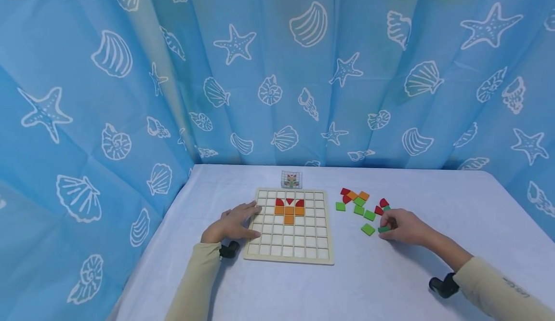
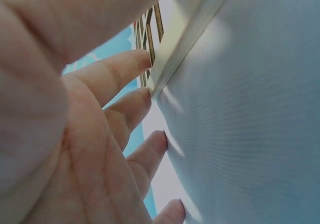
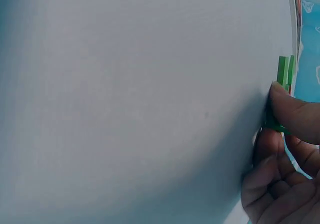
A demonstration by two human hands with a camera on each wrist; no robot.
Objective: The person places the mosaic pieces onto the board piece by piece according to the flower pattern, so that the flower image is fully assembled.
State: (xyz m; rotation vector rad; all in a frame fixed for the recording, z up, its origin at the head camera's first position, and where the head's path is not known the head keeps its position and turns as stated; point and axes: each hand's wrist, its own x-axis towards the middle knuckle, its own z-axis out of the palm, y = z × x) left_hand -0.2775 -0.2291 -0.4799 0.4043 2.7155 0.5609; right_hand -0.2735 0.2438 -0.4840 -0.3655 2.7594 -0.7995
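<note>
A wooden grid board (image 1: 289, 261) lies on the table, with red and orange pieces set in its upper middle squares. My left hand (image 1: 236, 222) rests at the board's left side, fingers spread and fairly straight; in the left wrist view fingertips touch the board's edge (image 2: 182, 43). Off to the right, my right hand (image 1: 405, 225) pinches a dark green piece (image 1: 383, 229) between thumb and fingers, low over the cloth. The right wrist view shows the same dark green piece (image 3: 272, 125) mostly covered by the thumb. Light green tiles (image 1: 367, 229) lie just left of that hand.
Loose red, orange and green pieces (image 1: 359, 201) are scattered between the board and my right hand. A small pattern card (image 1: 291, 179) lies behind the board. White cloth (image 1: 277, 292) covers the table, and a blue shell-print curtain (image 1: 269, 118) hangs behind and at the left.
</note>
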